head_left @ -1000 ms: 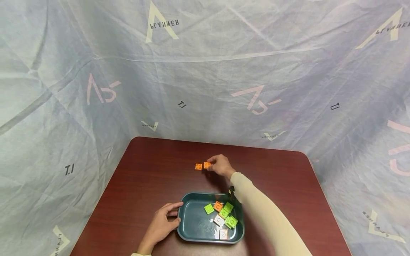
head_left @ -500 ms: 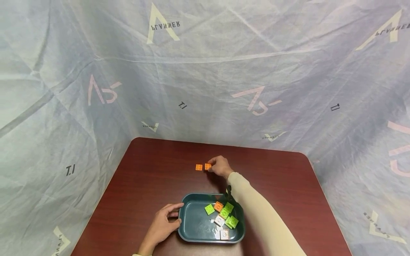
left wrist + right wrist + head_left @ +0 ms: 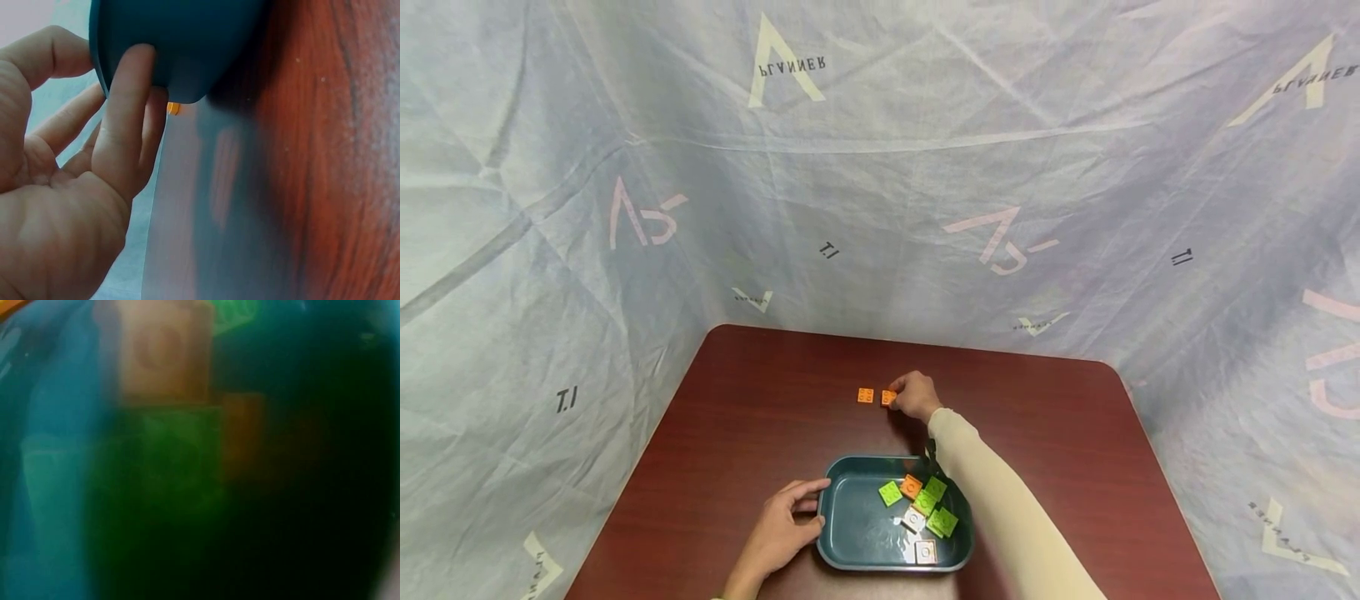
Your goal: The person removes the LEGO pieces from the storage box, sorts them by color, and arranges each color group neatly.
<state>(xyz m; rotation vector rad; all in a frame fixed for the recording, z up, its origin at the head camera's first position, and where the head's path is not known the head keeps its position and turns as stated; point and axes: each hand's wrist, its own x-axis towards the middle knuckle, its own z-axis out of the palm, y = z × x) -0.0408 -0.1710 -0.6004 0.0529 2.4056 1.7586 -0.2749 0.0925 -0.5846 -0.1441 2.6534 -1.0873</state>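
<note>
In the head view my right hand (image 3: pixel 916 396) reaches to the far part of the table, its thumb and fingers pinching an orange building block (image 3: pixel 887 398) by its right side. A second orange block (image 3: pixel 865 396) with round studs lies just left of it. My left hand (image 3: pixel 784 523) holds the left end of a dark teal tray (image 3: pixel 850 567). In the left wrist view the fingers (image 3: pixel 128 106) press the tray's outer wall (image 3: pixel 187 50), with others at the rim. Dark and blurred, the right wrist view shows blocks in the tray; the right hand's grip is hidden there.
Green blocks (image 3: pixel 945 522), another orange block (image 3: pixel 912 486) and pale blocks (image 3: pixel 926 552) lie in the tray's right half. My right sleeve (image 3: pixel 992 492) passes over the tray's right edge. Grey printed cloth (image 3: pixel 880 208) surrounds the dark red table (image 3: pixel 737 400).
My right hand has drawn the pinched orange block slightly nearer and rightward, widening the gap to the other orange block. My left hand stays at the tray's end.
</note>
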